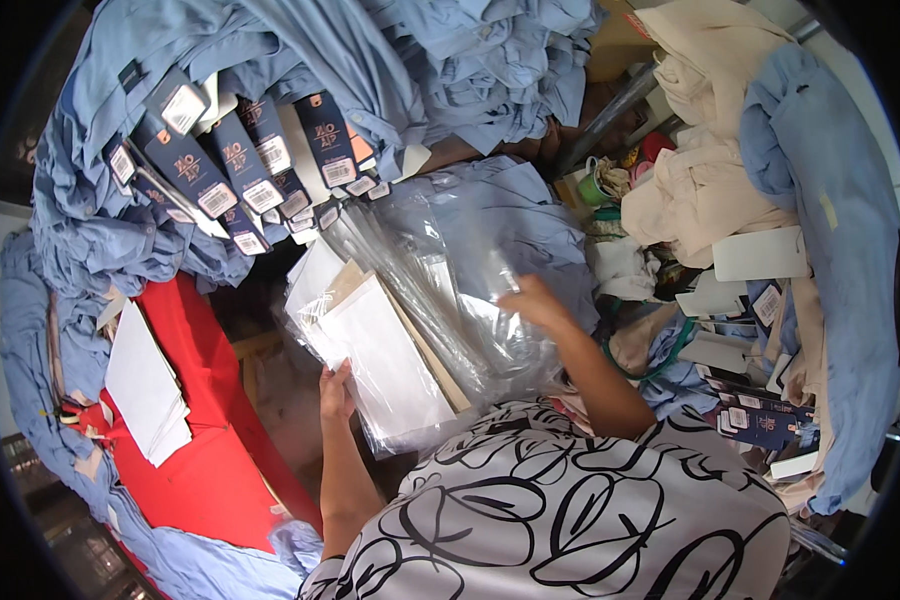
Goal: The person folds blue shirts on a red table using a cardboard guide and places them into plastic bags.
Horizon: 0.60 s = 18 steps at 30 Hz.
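My left hand [336,390] grips the lower left edge of a clear plastic bag [390,360] that holds a white card sheet. A brown card edge shows behind it. My right hand [535,300] lies flat on a stack of clear plastic bags [450,270], fingers spread, pressing the top bag. Under and behind the stack lies a folded light blue shirt [515,215].
Dark blue hang tags [240,165] hang from blue shirts at the upper left. White sheets [150,385] rest on a red cloth [205,440] at the left. Beige garments [700,150] and more tags [755,420] pile up at the right. Blue shirts heap at the top.
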Each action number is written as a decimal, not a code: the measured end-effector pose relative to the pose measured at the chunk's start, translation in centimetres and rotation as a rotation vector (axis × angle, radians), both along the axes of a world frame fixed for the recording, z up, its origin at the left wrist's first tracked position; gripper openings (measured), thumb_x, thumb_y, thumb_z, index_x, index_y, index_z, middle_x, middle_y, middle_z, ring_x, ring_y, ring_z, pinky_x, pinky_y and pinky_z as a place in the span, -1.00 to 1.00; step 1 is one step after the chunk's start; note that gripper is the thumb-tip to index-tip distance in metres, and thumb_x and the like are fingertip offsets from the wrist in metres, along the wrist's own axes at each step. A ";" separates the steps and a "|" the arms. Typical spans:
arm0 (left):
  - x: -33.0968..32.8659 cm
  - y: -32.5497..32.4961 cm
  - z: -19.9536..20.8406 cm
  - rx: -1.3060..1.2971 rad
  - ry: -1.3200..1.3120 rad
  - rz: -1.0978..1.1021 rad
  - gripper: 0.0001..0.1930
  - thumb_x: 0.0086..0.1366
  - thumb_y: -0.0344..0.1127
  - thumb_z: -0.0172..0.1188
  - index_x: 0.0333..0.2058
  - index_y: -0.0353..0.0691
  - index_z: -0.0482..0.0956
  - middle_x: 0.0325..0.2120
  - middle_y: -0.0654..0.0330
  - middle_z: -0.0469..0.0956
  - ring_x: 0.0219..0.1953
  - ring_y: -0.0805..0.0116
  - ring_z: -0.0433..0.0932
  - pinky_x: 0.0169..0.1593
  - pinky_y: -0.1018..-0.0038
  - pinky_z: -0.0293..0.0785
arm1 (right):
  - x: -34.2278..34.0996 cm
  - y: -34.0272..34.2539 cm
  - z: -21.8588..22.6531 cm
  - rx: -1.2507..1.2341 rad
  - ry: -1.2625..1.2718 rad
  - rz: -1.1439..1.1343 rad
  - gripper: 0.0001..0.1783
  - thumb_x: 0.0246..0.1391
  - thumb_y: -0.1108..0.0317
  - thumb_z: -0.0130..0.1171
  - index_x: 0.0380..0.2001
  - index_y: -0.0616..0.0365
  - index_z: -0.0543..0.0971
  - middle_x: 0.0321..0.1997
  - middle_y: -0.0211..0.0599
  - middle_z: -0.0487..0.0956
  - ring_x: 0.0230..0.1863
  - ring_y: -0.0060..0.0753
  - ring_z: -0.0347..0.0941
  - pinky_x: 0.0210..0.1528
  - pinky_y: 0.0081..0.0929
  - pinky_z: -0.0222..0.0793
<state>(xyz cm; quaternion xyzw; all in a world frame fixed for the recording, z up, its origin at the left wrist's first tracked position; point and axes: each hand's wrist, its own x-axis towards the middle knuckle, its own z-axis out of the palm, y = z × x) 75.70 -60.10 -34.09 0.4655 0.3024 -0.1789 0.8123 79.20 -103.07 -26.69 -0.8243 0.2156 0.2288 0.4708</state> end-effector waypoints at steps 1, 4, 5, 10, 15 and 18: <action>0.0 -0.1 0.1 0.002 -0.005 0.007 -0.71 0.29 -0.52 0.17 -0.02 -0.25 0.45 -0.15 0.18 0.58 -0.13 0.32 0.57 0.00 0.36 0.53 | -0.3 -1.0 1.8 0.115 -0.046 -0.056 -0.67 -0.06 0.31 0.28 -0.24 0.29 0.61 -0.40 -0.26 0.61 -0.36 -0.42 0.51 -0.24 -0.44 0.41; 0.2 -0.3 0.4 0.012 0.024 0.003 -0.71 0.29 -0.52 0.17 -0.02 -0.25 0.45 -0.16 0.17 0.59 -0.14 0.31 0.59 -0.03 0.35 0.56 | -1.5 -4.0 4.7 0.239 -0.135 -0.094 -0.68 -0.01 0.36 0.22 -0.18 0.32 0.60 -0.36 -0.34 0.61 -0.35 -0.52 0.49 -0.24 -0.50 0.40; 0.2 -0.4 0.5 0.017 0.041 0.000 -0.71 0.29 -0.51 0.18 -0.01 -0.25 0.45 -0.16 0.16 0.59 -0.15 0.30 0.59 -0.04 0.35 0.57 | -1.6 -4.6 4.3 0.215 -0.170 -0.082 -0.67 -0.01 0.37 0.21 -0.16 0.32 0.59 -0.33 -0.34 0.61 -0.33 -0.52 0.49 -0.23 -0.50 0.40; 0.6 -0.7 1.7 -0.004 0.058 -0.030 -0.72 0.29 -0.50 0.18 -0.02 -0.25 0.46 -0.16 0.17 0.59 -0.14 0.29 0.60 -0.02 0.34 0.58 | 0.4 -0.4 -1.3 0.009 -0.178 0.198 -0.39 -0.01 0.30 0.31 0.12 0.26 0.42 0.00 -0.20 0.56 -0.01 -0.45 0.45 0.07 -0.48 0.33; 0.5 0.6 -0.1 -0.044 0.024 -0.047 -0.74 0.31 -0.49 0.14 -0.03 -0.22 0.48 -0.15 0.18 0.60 -0.11 0.30 0.60 0.01 0.31 0.57 | 3.2 2.8 -0.4 0.353 -0.071 0.029 -0.04 -0.06 0.14 0.35 0.30 0.39 0.15 0.27 0.15 0.34 0.30 -0.07 0.27 0.32 -0.34 0.12; 0.6 0.6 -0.7 -0.080 0.038 -0.048 -0.76 0.30 -0.49 0.16 -0.06 -0.20 0.50 -0.17 0.18 0.60 -0.14 0.32 0.60 -0.02 0.33 0.58 | 4.0 3.0 -2.5 0.490 -0.044 -0.027 0.00 -0.11 0.20 0.40 0.32 0.37 0.13 0.32 0.14 0.28 0.37 -0.10 0.17 0.37 -0.38 0.01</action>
